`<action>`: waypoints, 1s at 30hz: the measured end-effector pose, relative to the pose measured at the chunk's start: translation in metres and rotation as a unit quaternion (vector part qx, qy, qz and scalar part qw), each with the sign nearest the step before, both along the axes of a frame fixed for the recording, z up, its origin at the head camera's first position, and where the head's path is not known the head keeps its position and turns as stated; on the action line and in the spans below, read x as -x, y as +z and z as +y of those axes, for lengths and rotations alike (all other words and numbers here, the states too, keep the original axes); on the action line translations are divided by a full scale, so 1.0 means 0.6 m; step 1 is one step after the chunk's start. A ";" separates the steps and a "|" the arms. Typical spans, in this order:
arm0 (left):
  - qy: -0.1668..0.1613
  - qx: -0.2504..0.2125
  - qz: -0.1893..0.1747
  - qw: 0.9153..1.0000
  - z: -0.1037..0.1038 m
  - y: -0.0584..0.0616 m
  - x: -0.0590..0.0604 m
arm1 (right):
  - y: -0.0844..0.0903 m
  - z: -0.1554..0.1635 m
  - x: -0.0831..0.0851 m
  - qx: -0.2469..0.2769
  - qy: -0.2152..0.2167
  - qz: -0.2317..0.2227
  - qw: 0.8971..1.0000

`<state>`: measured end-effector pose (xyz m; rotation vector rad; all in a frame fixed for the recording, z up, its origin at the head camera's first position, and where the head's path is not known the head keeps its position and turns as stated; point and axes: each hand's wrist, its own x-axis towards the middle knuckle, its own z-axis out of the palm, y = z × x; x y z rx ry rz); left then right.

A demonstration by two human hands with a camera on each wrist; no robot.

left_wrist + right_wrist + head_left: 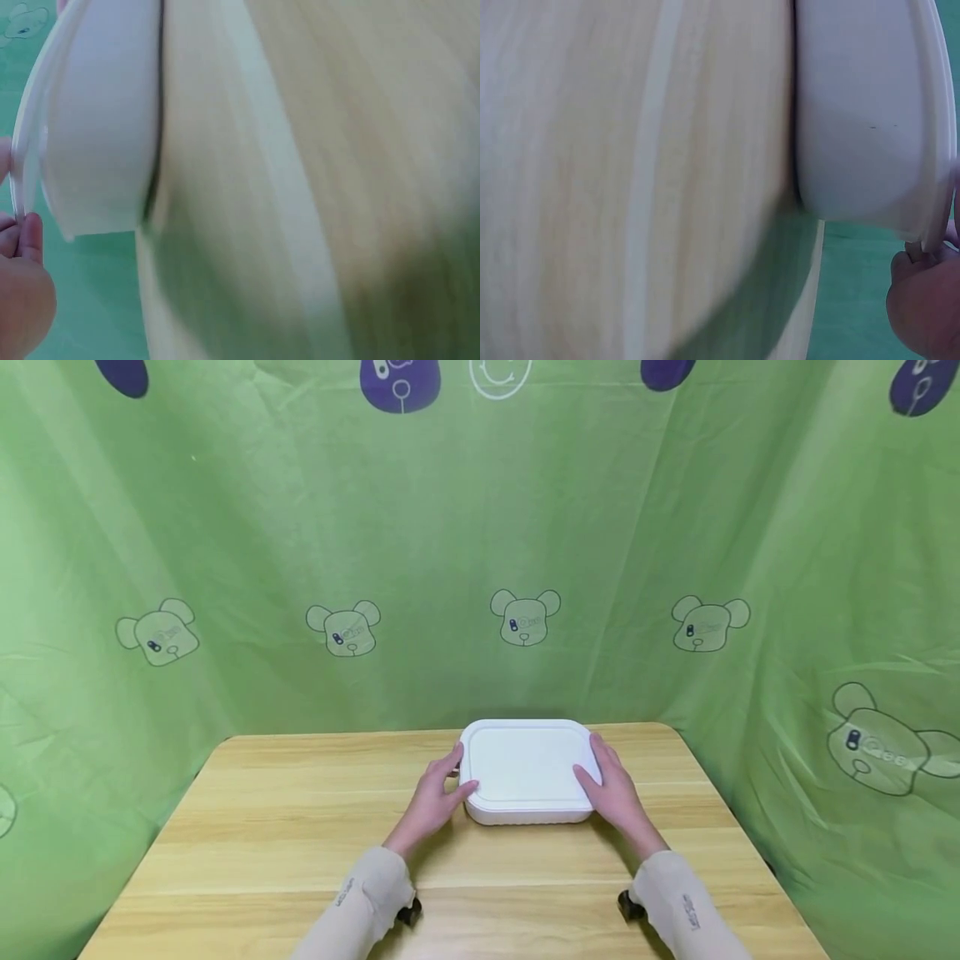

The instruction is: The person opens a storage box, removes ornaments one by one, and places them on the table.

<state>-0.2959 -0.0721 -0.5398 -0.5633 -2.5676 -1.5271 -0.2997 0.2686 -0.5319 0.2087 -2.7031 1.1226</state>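
Observation:
A white rectangular box (528,817) with rounded corners stands on the far part of the wooden table, topped by a flat white lid (531,764). My left hand (435,789) pinches the lid's left edge, thumb on top and fingers beneath. At the opposite side my right hand (617,785) grips the lid's right edge the same way. In the left wrist view a narrow gap shows between the lid (30,105) and the box wall (105,135). The right wrist view has the lid's rim (939,112) close against the box. The inside of the box is hidden.
The light wooden table (510,885) stretches out in front of the box and to both sides. Behind it and along the sides hangs a green curtain (435,677) printed with bear heads. A dark band (408,912) sits at the left sleeve's cuff.

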 end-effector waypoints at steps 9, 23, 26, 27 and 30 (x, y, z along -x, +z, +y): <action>-0.004 -0.075 -0.049 0.996 -0.002 0.037 -0.009 | 0.015 0.010 -0.021 -0.001 -0.002 0.033 0.999; -0.031 -0.063 -0.098 0.993 -0.018 0.062 -0.060 | 0.050 0.022 -0.086 -0.004 0.012 0.059 0.998; -0.037 -0.061 -0.106 0.992 -0.022 0.063 -0.076 | 0.056 0.026 -0.105 -0.005 0.011 0.056 0.998; -0.040 -0.061 -0.110 0.991 -0.024 0.064 -0.081 | 0.057 0.027 -0.111 -0.006 0.009 0.055 0.998; -0.054 -0.067 -0.117 0.989 -0.028 0.063 -0.096 | 0.062 0.031 -0.129 -0.001 0.004 0.050 0.999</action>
